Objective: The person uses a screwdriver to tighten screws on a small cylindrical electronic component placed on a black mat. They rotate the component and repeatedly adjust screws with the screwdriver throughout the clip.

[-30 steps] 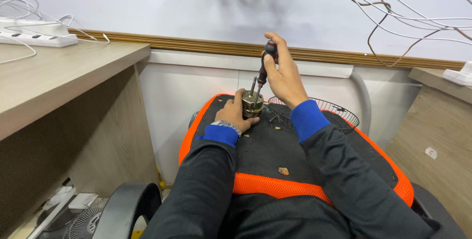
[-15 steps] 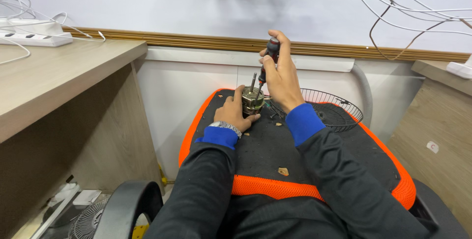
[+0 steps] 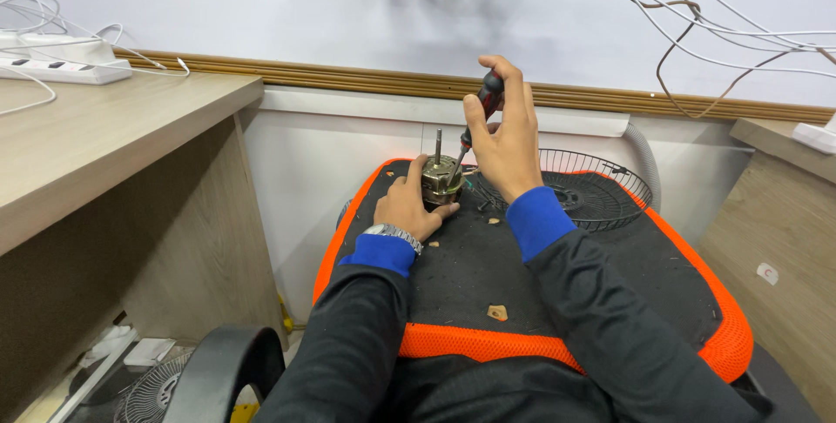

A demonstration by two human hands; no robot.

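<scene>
A small metal fan motor [image 3: 441,177] with an upright shaft stands on a black seat with an orange mesh rim [image 3: 557,346]. My left hand [image 3: 414,204] wraps around the motor's near side and steadies it. My right hand [image 3: 505,140] grips a screwdriver [image 3: 482,108] with a red and black handle, held nearly upright, its tip down on the motor's top right edge. Both arms wear dark sleeves with blue cuffs, and a metal watch sits on my left wrist.
A wire fan guard [image 3: 585,186] lies at the seat's far right. A wooden desk [image 3: 96,144] with a white power strip [image 3: 61,68] stands on the left, another desk [image 3: 784,188] on the right. Cables [image 3: 697,31] hang on the wall. Another fan guard [image 3: 152,388] lies on the floor.
My head has shifted slightly, so the scene sits a little lower in view. Both hands remain on the motor and screwdriver; the screwdriver hand has turned a little.
</scene>
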